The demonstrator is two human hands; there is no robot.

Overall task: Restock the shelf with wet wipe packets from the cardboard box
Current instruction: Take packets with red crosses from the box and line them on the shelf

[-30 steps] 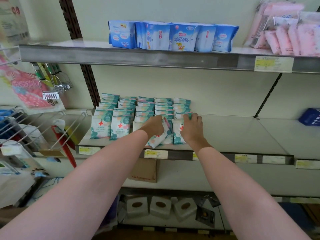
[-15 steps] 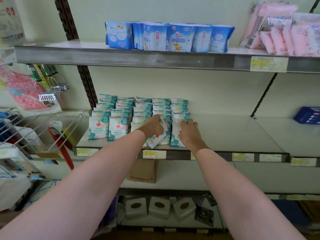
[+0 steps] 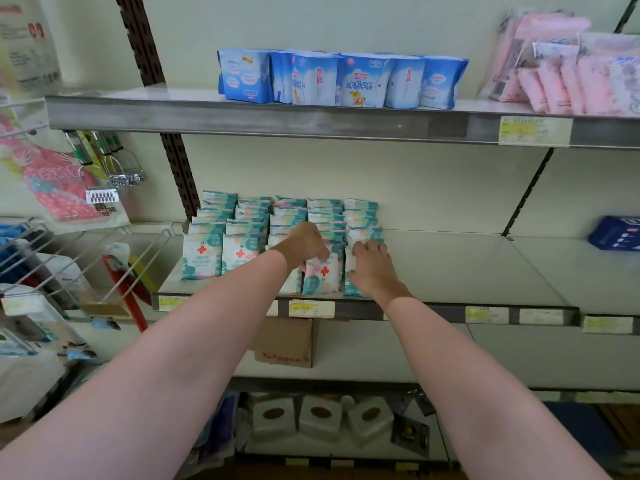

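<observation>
Front wet wipe packet stood upright at front edge of middle shelf, top gripped by left hand. Neighbouring packet pinched by right hand. Rows of packets stacked behind. Cardboard box seen on shelf below.

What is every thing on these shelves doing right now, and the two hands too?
Left hand: grips a front packet, which stands upright.
Right hand: fingers curled on the next packet.
Wet wipe rows: stand upright, packed close on the middle shelf.
Cardboard box: sits on the shelf below.
Blue packs: stand on the top shelf.
Pink packs: lean together, top right.
</observation>
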